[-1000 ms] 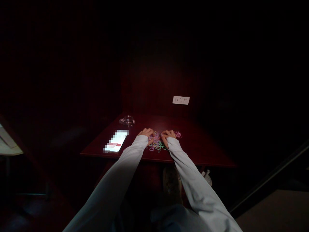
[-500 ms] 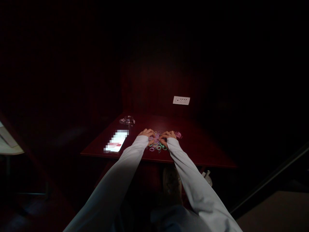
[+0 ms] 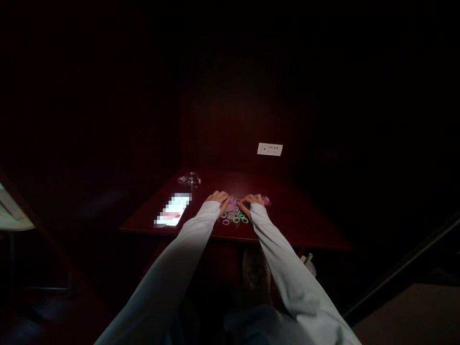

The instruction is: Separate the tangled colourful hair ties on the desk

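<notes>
1. Small coloured rings are heaped loosely on the desk, pink and purple mostly massed at the middle.
2. Green and purple ones are spread flatter, toward the desk's near edge.

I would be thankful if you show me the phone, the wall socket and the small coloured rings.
Phone point(image 3: 174, 209): head view, middle of its lit screen.
Wall socket point(image 3: 270, 149): head view, middle of its white plate.
Small coloured rings point(image 3: 233, 207): head view, middle of the loose pile.
</notes>
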A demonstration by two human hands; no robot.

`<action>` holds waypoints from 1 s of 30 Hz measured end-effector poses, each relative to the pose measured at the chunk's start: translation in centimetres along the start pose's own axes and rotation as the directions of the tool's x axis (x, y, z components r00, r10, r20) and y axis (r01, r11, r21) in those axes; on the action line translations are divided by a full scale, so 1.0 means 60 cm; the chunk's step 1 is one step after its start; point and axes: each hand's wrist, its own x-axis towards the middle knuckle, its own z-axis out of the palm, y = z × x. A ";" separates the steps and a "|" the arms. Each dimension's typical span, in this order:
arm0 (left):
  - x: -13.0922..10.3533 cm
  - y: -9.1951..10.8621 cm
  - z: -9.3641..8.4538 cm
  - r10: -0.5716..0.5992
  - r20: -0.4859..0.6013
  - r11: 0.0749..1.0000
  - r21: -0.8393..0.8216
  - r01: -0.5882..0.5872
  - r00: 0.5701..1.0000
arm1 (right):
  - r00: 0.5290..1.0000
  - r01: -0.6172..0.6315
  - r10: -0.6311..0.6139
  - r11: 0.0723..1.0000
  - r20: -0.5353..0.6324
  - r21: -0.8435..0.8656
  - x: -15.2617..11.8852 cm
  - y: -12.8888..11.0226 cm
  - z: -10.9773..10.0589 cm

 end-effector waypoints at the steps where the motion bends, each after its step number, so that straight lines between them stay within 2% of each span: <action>1: 0.000 0.000 0.000 -0.003 -0.007 1.000 0.005 0.003 1.000 | 1.000 -0.004 0.004 1.000 -0.002 -0.013 -0.001 -0.003 -0.001; 5: -0.001 0.001 -0.003 -0.021 -0.040 0.999 0.034 0.023 0.999 | 1.000 0.029 -0.029 0.999 -0.005 -0.024 -0.006 -0.015 -0.013; 11: -0.002 0.003 -0.007 -0.028 -0.042 0.998 0.048 0.030 0.999 | 0.967 0.234 -0.237 0.971 0.097 0.040 -0.017 -0.027 -0.028; 18: 0.002 0.000 -0.001 -0.049 -0.023 0.999 0.022 0.049 0.999 | 0.969 0.214 -0.217 0.976 0.121 0.030 -0.015 -0.023 -0.017; 30: 0.000 -0.004 0.004 -0.025 -0.056 1.000 -0.015 0.024 0.998 | 0.969 0.218 -0.219 0.976 0.117 0.019 -0.014 -0.021 -0.023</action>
